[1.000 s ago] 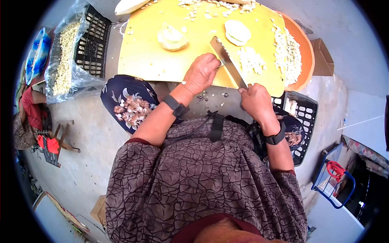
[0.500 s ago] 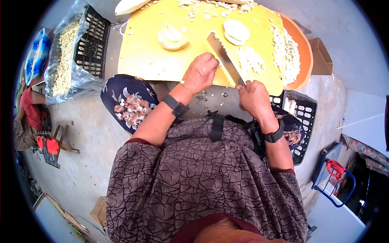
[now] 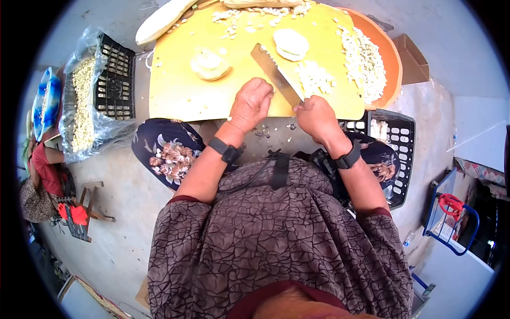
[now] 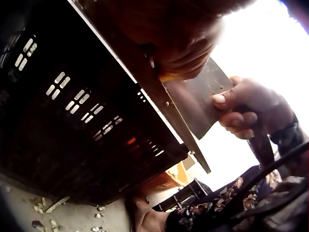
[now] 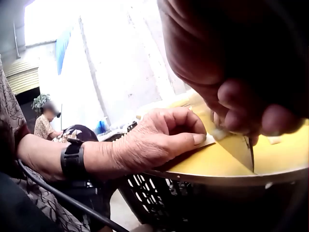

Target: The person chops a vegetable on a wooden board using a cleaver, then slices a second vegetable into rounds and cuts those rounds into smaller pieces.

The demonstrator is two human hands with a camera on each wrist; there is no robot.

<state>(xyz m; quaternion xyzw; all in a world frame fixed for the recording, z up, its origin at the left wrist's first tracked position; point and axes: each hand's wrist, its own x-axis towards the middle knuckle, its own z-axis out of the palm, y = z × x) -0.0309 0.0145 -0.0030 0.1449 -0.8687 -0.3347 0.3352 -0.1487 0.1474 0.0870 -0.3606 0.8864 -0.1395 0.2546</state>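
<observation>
My right hand (image 3: 317, 118) grips the handle of a broad-bladed knife (image 3: 277, 77), whose blade slants over the front of a yellow board (image 3: 175, 90). Small pale bits cling along the blade's edge. Just left of the blade, my left hand (image 3: 251, 105) has its fingers curled in; the right wrist view shows it pinching a pale slice (image 5: 209, 140) between thumb and fingers, beside the knife blade (image 5: 237, 152). Two pale, peeled vegetable chunks lie on the board, a left one (image 3: 210, 65) and a right one (image 3: 291, 44). Diced pieces (image 3: 315, 77) are heaped right of the knife.
An orange basin (image 3: 393, 69) holding diced pieces (image 3: 366, 64) adjoins the board's right side. Long pale vegetables (image 3: 163, 22) lie at the far edge. A black crate (image 3: 114, 80) and a plastic bag of diced pieces (image 3: 82, 101) stand left. Another black crate (image 3: 402, 143) is at right.
The head view has shifted, so the board and chunks appear further left. My left hand sits slightly nearer my body relative to the board. The knife keeps about the same place over the board.
</observation>
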